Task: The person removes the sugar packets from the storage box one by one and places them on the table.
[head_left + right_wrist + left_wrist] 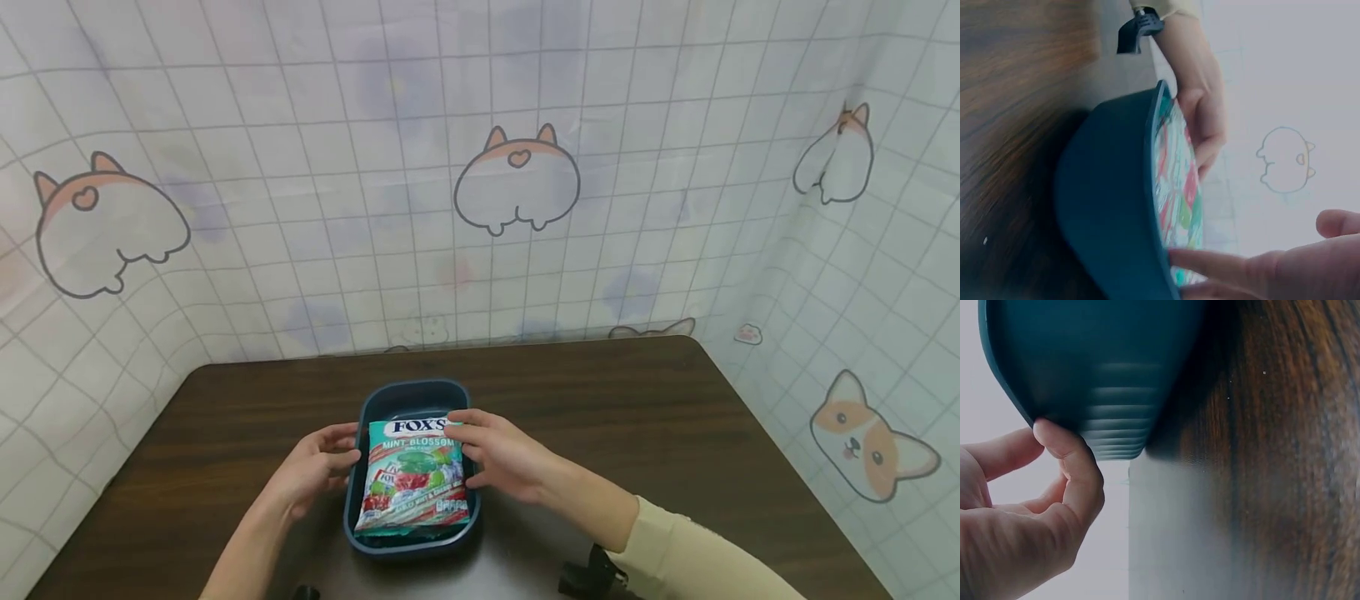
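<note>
- Head: the bag point(414, 483) lies face up in the tray point(416, 549); left hand point(309, 471) at its left side, right hand point(510, 457) at its right, fingers apart.
- Left wrist: left thumb and bent finger pinch the tray's rim.
- Right wrist: a straight right finger touches the rim beside the bag.

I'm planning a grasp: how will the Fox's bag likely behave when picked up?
The Fox's bag will probably flex, since its thin film wrapper looks creased. Its glossy highlights suggest it could feel slippery. It seems unlikely to roll, being broad and flattish, lying face up in the blue tray.
</note>
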A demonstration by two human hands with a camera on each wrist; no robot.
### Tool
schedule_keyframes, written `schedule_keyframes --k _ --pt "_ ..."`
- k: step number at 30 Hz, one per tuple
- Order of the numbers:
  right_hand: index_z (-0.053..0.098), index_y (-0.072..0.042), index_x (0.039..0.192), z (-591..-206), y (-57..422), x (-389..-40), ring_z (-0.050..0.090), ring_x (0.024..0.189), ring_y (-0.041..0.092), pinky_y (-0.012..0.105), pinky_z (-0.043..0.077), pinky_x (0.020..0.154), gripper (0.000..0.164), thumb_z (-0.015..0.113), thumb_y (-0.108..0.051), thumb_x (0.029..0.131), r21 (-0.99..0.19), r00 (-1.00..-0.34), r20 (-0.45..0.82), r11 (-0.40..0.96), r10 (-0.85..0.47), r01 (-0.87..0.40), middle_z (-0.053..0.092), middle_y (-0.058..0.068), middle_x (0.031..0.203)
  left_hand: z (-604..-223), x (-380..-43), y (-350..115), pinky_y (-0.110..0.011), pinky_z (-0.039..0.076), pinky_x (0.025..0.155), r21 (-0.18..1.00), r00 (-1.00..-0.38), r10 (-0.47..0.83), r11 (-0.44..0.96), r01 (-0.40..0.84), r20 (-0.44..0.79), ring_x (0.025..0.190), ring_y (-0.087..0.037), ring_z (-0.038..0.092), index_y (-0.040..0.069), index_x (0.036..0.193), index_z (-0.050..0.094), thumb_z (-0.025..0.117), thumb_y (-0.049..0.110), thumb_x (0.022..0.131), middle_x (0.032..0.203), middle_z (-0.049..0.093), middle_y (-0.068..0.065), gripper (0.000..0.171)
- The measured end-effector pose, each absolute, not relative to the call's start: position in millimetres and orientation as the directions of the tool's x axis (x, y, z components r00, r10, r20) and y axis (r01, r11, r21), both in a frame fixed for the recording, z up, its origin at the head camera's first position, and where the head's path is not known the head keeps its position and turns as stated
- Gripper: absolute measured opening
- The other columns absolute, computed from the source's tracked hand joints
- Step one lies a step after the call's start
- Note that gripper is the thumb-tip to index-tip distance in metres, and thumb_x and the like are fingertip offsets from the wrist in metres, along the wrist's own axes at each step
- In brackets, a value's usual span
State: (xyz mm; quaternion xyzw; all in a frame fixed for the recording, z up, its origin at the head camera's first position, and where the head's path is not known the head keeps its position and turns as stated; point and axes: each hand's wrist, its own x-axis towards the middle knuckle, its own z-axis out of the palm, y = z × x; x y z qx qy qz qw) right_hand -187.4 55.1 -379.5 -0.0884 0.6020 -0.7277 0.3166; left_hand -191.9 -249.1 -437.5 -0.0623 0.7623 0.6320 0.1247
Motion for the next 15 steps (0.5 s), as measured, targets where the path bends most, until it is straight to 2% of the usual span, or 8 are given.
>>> schedule_keyframes --k 6,15 --pt "0.033 0.002 0.153 -377.5 47.3 -186.9 0.024 0.148 0.047 0.075 0.030 0.105 0.058 0.055 -0.025 0.107 -0.934 -0.804 -0.273 -0.055 -0.528 0.353 0.036 0.022 0.157 -439.2 -193.1 -250.5 -0.042 0.054 0.084 0.949 -0.959 0.070 0.184 -0.257 -0.274 0.107 -0.031 0.055 -0.005 0.150 0.039 0.060 0.007 0.103 0.131 0.051 -0.021 0.053" --pt "0.034 0.003 0.151 -379.3 46.2 -187.8 0.026 0.146 0.049 0.078 0.032 0.100 0.058 0.057 -0.024 0.105 -0.934 -0.836 -0.255 -0.100 -0.486 0.342 0.037 0.025 0.156 -438.4 -194.2 -249.7 -0.042 0.053 0.085 0.946 -0.955 0.081 0.182 -0.267 -0.285 0.108 -0.031 0.055 -0.005 0.151 0.038 0.058 0.006 0.103 0.132 0.051 -0.021 0.053"
